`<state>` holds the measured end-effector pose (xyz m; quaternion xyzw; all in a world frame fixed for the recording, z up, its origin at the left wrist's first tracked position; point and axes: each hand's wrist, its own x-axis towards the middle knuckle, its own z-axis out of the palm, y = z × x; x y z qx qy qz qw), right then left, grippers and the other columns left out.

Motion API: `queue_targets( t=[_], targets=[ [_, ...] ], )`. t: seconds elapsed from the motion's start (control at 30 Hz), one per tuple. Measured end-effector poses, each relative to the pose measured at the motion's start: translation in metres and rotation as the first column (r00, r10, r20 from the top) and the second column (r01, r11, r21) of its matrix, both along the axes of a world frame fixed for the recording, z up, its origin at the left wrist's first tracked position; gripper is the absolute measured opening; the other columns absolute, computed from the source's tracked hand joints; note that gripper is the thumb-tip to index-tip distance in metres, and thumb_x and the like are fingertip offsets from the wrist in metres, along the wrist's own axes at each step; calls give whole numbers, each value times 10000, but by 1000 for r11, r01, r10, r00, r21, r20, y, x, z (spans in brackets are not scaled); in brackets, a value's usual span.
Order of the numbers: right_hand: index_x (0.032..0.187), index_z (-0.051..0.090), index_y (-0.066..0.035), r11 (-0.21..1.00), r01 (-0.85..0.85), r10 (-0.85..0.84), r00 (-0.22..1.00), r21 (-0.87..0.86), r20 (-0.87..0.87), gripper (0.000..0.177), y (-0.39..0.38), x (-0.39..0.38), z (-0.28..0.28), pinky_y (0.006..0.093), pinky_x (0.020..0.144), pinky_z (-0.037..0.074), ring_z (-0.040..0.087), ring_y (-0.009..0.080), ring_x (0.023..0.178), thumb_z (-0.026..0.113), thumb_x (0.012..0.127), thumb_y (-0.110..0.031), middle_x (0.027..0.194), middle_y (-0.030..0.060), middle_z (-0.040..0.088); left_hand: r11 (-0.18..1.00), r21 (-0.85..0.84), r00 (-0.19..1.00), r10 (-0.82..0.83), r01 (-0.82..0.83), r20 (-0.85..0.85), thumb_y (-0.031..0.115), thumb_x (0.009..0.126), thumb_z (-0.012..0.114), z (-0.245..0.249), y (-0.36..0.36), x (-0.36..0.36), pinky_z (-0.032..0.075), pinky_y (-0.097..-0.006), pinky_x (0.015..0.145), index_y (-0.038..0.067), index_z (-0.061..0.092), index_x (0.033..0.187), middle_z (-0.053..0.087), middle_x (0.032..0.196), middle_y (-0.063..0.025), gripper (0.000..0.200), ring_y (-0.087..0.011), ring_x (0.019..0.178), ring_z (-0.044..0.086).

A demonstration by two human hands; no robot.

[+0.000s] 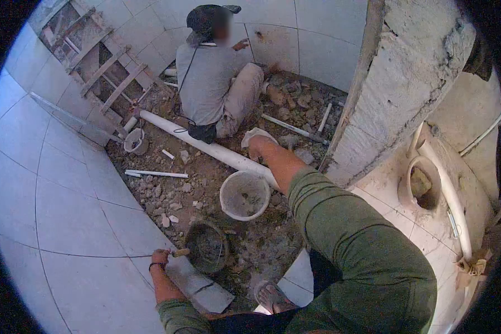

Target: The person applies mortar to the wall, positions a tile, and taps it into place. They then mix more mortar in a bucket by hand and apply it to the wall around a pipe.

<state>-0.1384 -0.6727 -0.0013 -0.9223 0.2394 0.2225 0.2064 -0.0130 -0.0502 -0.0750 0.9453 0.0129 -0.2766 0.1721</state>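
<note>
While gripping the trowel (197, 283) at seven o'clock with the left hand (160, 257), rests the cloth-covered right hand (257, 139), grip unreadable, at twelve on the pipe (206, 147) running ten-to-four.

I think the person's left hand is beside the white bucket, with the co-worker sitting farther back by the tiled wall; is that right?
Not quite: in the head view the left hand is beside the dark bucket; the white bucket stands farther off. The co-worker does sit farther back by the tiled wall.
</note>
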Motion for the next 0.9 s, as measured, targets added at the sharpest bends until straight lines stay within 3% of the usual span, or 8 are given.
queue_targets(
  t=[0.3,0.43,0.47,0.6,0.7,0.77,0.87,0.9],
  targets=[
    [939,626,-40,999,12,-6,995,-53,101,373,-1,0,-15,360,787,450,576,264,917,622,656,-282,986,141,598,997,-24,997,75,-75,2,327,729,632,19,-14,-13,453,-330,502,-3,595,886,599,673,-117,367,-208,541,575],
    [862,644,-56,999,40,-38,995,-26,88,337,-2,1,-15,371,736,467,602,251,823,641,648,-316,885,107,629,951,-15,946,-306,309,103,307,736,629,2,9,1,470,-339,533,2,589,919,615,731,-121,358,-218,570,588],
    [843,647,-59,999,45,-42,994,-25,99,331,-2,0,-15,373,725,469,604,247,803,646,646,-325,864,98,633,972,32,971,-233,231,50,299,739,626,1,10,1,477,-348,556,7,590,930,621,746,-121,351,-231,587,595],
    [827,646,-56,995,89,-82,985,-37,154,352,2,-5,-9,380,714,470,606,242,788,664,643,-356,853,89,637,935,114,933,-348,337,94,332,767,588,-3,14,4,493,-359,537,49,588,851,600,705,-66,295,-200,605,589],
    [860,647,-60,1000,6,-6,998,-9,55,379,-7,8,-20,387,737,465,601,261,825,674,640,-368,905,102,628,951,211,971,-238,227,29,404,780,549,2,3,4,488,-341,550,53,589,802,604,705,-77,354,-218,609,595],
    [874,644,-57,999,22,-19,994,-23,107,378,-4,5,-19,393,746,462,596,269,846,663,648,-360,933,114,621,963,209,985,-174,169,7,435,789,519,29,-17,-14,481,-341,544,53,586,769,598,688,-83,389,-223,590,591],
    [888,640,-53,999,24,-17,989,-44,148,376,-5,7,-27,396,757,461,591,277,865,644,666,-357,956,127,613,946,194,963,-270,261,22,421,790,526,22,-9,-9,466,-351,497,46,581,763,575,652,-86,380,-215,543,571],
    [891,639,-52,999,21,-13,988,-50,155,376,-6,9,-32,397,760,460,589,279,869,638,673,-358,961,131,612,867,253,893,-450,429,30,402,780,539,11,2,0,467,-352,526,33,584,810,589,680,-104,373,-220,558,582]
  ],
)
